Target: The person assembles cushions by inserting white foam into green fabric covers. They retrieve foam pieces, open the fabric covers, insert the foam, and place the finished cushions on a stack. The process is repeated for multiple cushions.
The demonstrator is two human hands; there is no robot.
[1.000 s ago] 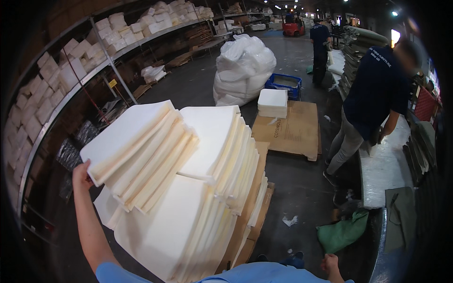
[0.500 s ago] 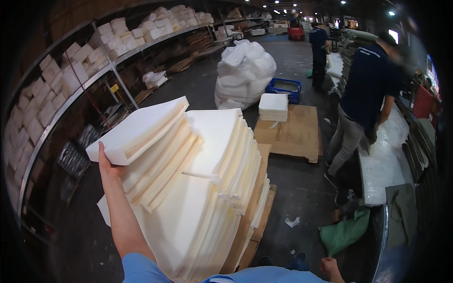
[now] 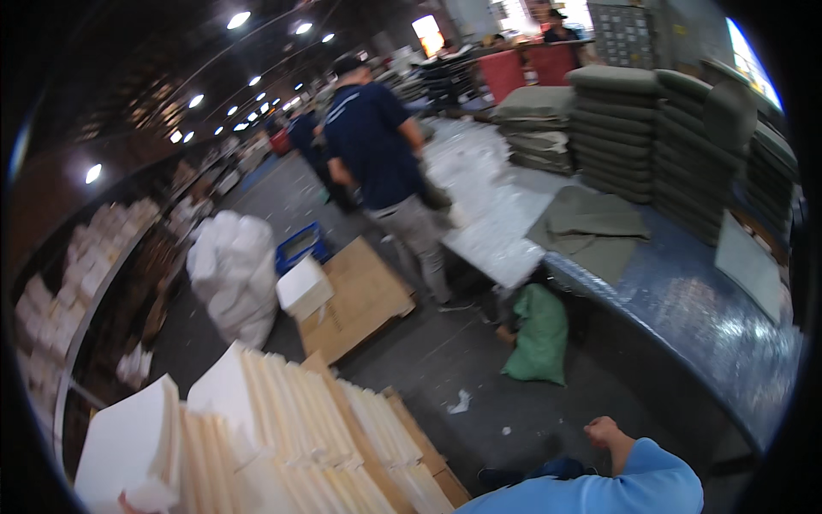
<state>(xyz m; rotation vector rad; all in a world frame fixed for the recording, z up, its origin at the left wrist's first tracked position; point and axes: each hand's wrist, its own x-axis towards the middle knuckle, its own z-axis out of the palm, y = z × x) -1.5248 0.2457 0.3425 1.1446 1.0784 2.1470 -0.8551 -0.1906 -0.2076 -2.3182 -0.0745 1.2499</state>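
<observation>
My left hand (image 3: 128,503) shows only a bit at the lower left edge, its thumb against the corner of a thick white foam pad (image 3: 124,437). That pad leans on the near end of a large stack of cream-white foam pads (image 3: 291,411). Brown cardboard (image 3: 321,377) stands between rows of the stack. To the right, my right hand (image 3: 604,431) hangs above the dark floor near my blue sleeve, its fingers curled in with nothing in them. Most of my left hand lies outside the picture.
A long table (image 3: 685,334) on the right carries olive cushions (image 3: 612,128) and folded olive fabric (image 3: 591,223). By it stands a co-worker (image 3: 368,146). A green sack (image 3: 539,338) lies beneath. Further off are flat cardboard (image 3: 355,295), a blue crate (image 3: 300,244) and a bulky white bag (image 3: 231,274).
My view has swung right, toward the table, so the foam stack sits lower left. The left hand has slipped nearly out of view. My right hand stays low, fingers curled.
</observation>
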